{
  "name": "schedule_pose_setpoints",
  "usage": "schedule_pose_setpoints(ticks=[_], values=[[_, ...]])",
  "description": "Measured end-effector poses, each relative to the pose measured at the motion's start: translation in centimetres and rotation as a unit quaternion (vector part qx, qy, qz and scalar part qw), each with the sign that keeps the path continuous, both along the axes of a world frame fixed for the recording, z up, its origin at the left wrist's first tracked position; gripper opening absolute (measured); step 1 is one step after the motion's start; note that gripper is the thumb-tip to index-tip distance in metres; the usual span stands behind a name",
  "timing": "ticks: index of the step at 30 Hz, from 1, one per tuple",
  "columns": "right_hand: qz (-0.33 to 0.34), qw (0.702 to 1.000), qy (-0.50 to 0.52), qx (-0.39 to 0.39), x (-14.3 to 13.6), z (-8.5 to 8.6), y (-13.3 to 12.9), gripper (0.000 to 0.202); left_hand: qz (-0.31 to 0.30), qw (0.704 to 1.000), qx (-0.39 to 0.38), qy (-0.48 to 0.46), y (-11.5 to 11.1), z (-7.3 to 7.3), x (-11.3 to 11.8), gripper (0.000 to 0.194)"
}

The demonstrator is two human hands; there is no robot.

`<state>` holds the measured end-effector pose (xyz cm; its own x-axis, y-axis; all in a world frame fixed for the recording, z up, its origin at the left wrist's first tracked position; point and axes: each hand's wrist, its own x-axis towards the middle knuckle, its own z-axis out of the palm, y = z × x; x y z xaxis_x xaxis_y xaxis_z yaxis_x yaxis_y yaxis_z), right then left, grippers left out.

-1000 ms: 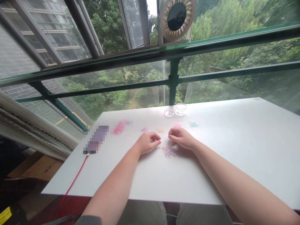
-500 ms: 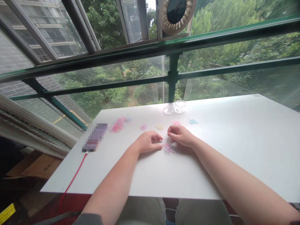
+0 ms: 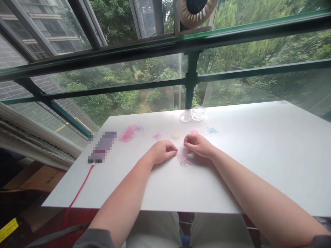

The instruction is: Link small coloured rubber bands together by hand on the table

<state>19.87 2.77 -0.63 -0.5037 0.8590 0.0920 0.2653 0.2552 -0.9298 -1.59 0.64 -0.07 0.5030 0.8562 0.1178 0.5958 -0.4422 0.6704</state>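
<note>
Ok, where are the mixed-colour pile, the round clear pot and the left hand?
Mixed-colour pile (image 3: 183,159): head view, middle of the pile.
Round clear pot (image 3: 198,115): head view, its front wall.
Left hand (image 3: 159,151): head view, back of the hand.

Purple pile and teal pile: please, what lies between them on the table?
In the head view, the yellow pile and the small pink pile lie between the purple pile and the teal pile. The right hand is near the pink one.

Pile (image 3: 183,160) between left hand (image 3: 162,152) and right hand (image 3: 199,145) (jar (image 3: 198,117) well behind)
</note>
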Motion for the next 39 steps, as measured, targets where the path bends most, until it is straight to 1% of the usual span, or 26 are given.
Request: schedule_pose_setpoints(ticks=[5, 8, 14, 19, 23, 29, 35, 39], values=[[-0.007, 1.0, -0.001, -0.008, 0.0, 0.0, 0.0, 0.008, 0.029, 0.999, 0.009, 0.018, 0.1, 0.5, -0.5, 0.022], [-0.006, 1.0, -0.005, -0.003, 0.0, 0.2, -0.1, 0.008, 0.039, 0.998, 0.007, 0.045, 0.3, 0.7, -0.7, 0.017], [-0.003, 1.0, -0.011, 0.007, 0.0, 0.2, -0.1, 0.007, 0.034, 0.998, 0.016, 0.046, 0.2, 0.6, -0.6, 0.013], [-0.004, 1.0, -0.014, 0.015, 0.0, 0.3, -0.2, 0.008, 0.006, 1.0, 0.01, 0.029, -0.1, 0.8, -0.6, 0.015], [-0.003, 0.999, -0.028, 0.038, -0.1, 0.6, -0.3, 0.007, -0.009, 0.999, 0.0, 0.042, 0.0, 0.9, -0.5, 0.013], [-0.009, 0.999, -0.037, 0.039, 0.0, 0.7, -0.4, 0.008, 0.002, 0.999, -0.007, 0.044, -0.1, 1.0, -0.4, 0.017], [-0.002, 0.999, -0.04, 0.037, 0.0, 0.5, -0.3, 0.009, 0.027, 0.999, -0.021, 0.034, -0.2, 1.2, -0.4, 0.02], [0.029, 0.998, -0.039, 0.031, 0.0, 0.5, -0.3, 0.011, 0.032, 0.999, -0.019, 0.031, -0.1, 1.0, -0.4, 0.02]])
